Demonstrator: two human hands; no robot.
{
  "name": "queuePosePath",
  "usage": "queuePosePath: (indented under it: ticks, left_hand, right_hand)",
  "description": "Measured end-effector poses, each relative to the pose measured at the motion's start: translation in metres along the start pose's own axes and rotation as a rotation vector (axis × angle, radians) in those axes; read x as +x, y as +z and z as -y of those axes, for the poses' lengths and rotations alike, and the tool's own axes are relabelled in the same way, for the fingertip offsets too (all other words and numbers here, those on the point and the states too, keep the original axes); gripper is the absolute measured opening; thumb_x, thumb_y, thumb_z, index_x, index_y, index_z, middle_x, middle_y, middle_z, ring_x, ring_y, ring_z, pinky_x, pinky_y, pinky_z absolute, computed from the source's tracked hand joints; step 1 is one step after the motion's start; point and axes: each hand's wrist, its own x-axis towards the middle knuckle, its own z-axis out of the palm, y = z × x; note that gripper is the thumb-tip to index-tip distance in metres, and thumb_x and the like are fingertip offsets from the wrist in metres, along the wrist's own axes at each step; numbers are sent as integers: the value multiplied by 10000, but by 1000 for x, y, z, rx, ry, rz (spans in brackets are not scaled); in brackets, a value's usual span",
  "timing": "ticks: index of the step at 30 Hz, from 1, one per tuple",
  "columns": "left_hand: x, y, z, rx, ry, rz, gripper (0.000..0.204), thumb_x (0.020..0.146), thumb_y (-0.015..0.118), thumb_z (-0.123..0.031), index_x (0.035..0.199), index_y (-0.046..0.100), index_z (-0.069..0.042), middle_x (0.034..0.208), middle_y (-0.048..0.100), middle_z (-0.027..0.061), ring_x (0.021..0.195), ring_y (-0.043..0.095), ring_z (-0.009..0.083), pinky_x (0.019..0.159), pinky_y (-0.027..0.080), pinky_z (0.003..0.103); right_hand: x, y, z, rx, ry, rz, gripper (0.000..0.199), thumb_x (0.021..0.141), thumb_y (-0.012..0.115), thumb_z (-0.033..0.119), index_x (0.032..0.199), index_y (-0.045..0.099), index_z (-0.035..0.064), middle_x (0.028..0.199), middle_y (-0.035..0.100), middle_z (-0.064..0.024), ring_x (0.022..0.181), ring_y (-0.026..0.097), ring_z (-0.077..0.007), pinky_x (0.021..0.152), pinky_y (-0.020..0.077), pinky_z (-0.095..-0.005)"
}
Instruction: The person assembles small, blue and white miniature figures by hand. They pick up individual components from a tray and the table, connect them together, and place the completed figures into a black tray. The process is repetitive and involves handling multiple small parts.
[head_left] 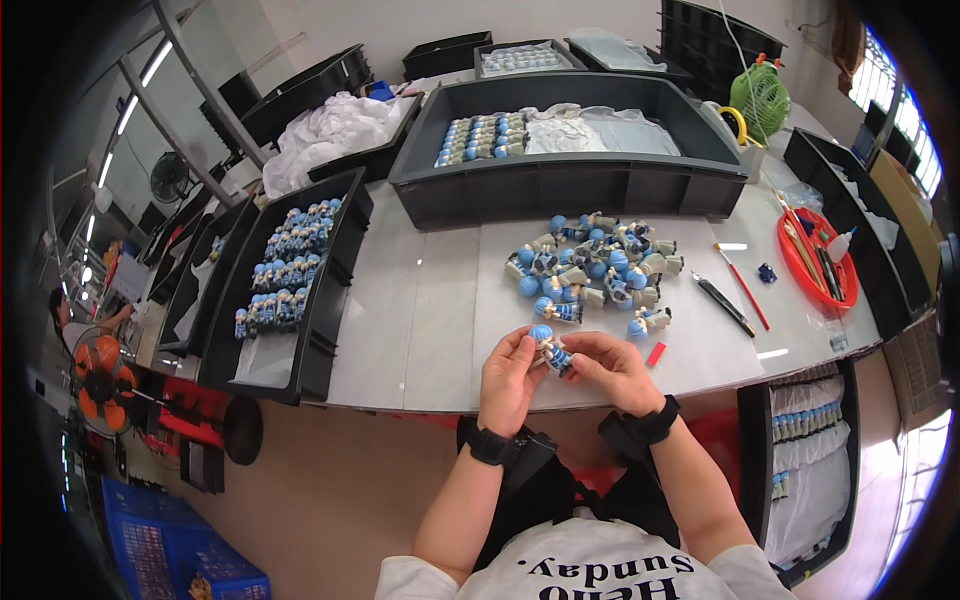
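Observation:
Between my two hands, over the near edge of the white table, is a small figurine (549, 350) with a light-blue cap and blue-striped clothes. My left hand (512, 375) pinches it near the head. On its lower end are the closed fingers of my right hand (617, 370). Just beyond lies a loose heap of similar figurines (590, 262), with one single figurine (649, 322) apart at its near right. A small red strip (656, 354) rests beside my right hand.
A large black crate (570, 185) with figurines on white sheeting stands behind the heap. Another black crate (330, 290) holds figurine rows at left. To the right lie a craft knife (723, 304), a red-handled brush (743, 288) and a red tray (846, 285) of tools.

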Motion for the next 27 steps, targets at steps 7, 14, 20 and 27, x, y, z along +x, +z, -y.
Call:
queuePosePath:
  ticks: [7, 14, 20, 27]
  left_hand:
    - [-2, -1, -2, -20, 1, -6, 256, 905, 442, -208, 1096, 463, -39, 1011, 569, 85, 926, 547, 154, 808, 445, 309]
    - [-1, -1, 0, -33, 29, -9, 237, 893, 467, -164, 1096, 470, -42, 1018, 564, 50, 920, 545, 139, 802, 449, 295]
    - [-2, -1, -2, -45, 29, 25, 255, 889, 472, -154, 1122, 472, -52, 1028, 563, 58, 930, 541, 138, 792, 446, 279]
    - [-3, -1, -3, -43, 25, 35, 321, 881, 493, -174, 1168, 446, -39, 1046, 556, 80, 941, 539, 146, 794, 447, 272]
  right_hand:
    - [1, 2, 1, -19, -3, 6, 298, 857, 516, 93, 1132, 488, -20, 1038, 560, -83, 816, 559, -130, 716, 470, -258]
    - [2, 0, -1, -53, -16, -8, 278, 868, 486, 82, 1126, 490, -21, 1035, 557, -80, 813, 557, -127, 715, 469, -258]
    - [2, -1, -5, -64, -39, 3, 284, 857, 501, 65, 1129, 489, -15, 1049, 551, -81, 822, 555, -124, 712, 471, -252]
    - [2, 2, -2, -41, -45, -62, 337, 795, 584, 17, 1121, 500, 11, 1055, 527, -64, 865, 539, -114, 720, 468, -222]
